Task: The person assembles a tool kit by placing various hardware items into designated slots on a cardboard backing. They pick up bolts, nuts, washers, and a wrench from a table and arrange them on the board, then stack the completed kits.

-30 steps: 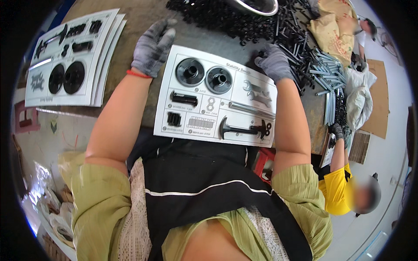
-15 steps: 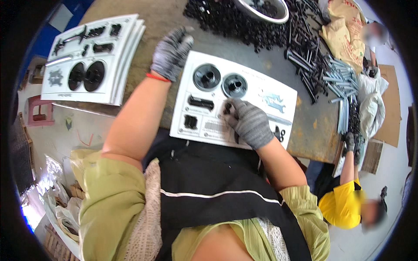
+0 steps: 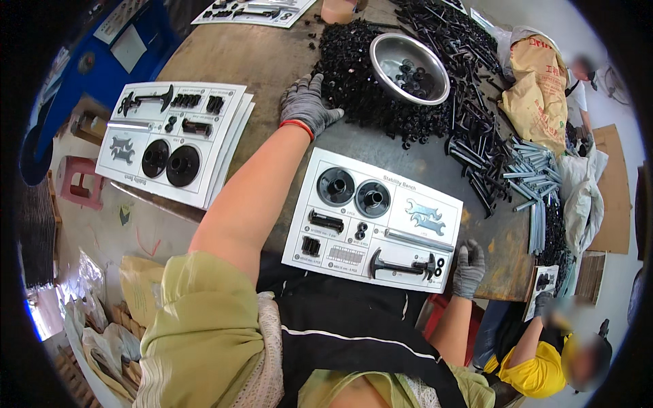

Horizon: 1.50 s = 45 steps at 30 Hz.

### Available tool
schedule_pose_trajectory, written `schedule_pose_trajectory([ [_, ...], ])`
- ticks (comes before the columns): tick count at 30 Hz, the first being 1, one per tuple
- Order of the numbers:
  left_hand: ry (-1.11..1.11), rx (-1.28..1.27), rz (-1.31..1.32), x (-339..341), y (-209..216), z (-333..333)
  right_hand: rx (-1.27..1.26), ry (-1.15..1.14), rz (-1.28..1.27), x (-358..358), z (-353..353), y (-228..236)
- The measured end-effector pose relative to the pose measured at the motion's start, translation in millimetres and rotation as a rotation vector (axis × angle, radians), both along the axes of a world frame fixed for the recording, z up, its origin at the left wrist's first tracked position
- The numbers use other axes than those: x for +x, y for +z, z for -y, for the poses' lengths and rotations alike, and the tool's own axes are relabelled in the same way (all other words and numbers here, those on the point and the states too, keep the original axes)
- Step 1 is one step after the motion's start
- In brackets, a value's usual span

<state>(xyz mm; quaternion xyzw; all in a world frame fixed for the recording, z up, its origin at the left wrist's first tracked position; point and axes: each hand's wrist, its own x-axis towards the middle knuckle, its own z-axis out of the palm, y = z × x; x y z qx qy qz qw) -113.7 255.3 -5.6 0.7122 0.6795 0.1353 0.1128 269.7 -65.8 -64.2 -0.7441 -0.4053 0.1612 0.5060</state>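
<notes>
My left hand (image 3: 309, 107), in a grey knit glove, reaches to the near left edge of a heap of small black parts (image 3: 364, 92). Its fingers are spread, and I see nothing held in them. A white parts card (image 3: 381, 234) lies in front of me, bearing two black flanged discs (image 3: 354, 194), flat wrenches (image 3: 424, 216), a metal tube (image 3: 416, 241), black bolts (image 3: 326, 221), small black round pieces (image 3: 360, 231) and a black T-shaped part (image 3: 403, 264). Beside the card's right edge is my right hand (image 3: 469, 272), also gloved, fingers stretched out.
A metal bowl (image 3: 410, 68) with black rings stands on the heap. Stacked filled cards (image 3: 170, 139) lie left; another card (image 3: 255, 10) lies far back. Black bolts (image 3: 471, 166), silver tubes (image 3: 534, 178) and a paper sack (image 3: 537, 88) are right. A co-worker in yellow (image 3: 534, 367) sits right.
My left hand has moved from beside the card's upper left corner to the black heap and spread out. My right hand has left the card for its right edge, uncovering the round pieces and T-shaped part.
</notes>
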Motion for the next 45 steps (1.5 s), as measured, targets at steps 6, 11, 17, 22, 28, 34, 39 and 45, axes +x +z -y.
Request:
schedule_pose_trajectory([
  [6,-0.137,0.171,0.201,-8.7,-19.8,-14.0,0.045,-0.073,-0.044,19.2,10.6,-21.1],
  [11,-0.321,-0.019,0.349,-12.8,-30.2,19.6,0.013,-0.073,-0.172,22.6,10.0,-12.0],
  [17,-0.117,-0.088,0.069,-30.4,8.0,56.2,0.106,0.094,-0.265,-22.9,-53.7,51.4],
  [22,-0.068,-0.126,0.226,-42.7,-5.2,58.2,-0.194,0.623,0.247,-98.5,-143.4,89.9],
  [28,-0.001,-0.284,0.136,-50.2,8.3,57.9,-0.351,0.808,0.726,-208.0,-212.8,89.8],
  [34,-0.082,-0.220,0.190,-53.8,-5.7,62.6,-0.661,0.874,0.699,-242.7,-252.7,74.6],
  [39,-0.054,-0.344,0.593,-62.4,-8.6,58.8,-0.385,0.770,0.607,-209.2,-247.7,70.1],
  [45,0.103,-0.378,1.069,-61.9,3.7,55.9,-0.382,0.681,0.513,-187.1,-255.9,59.6],
])
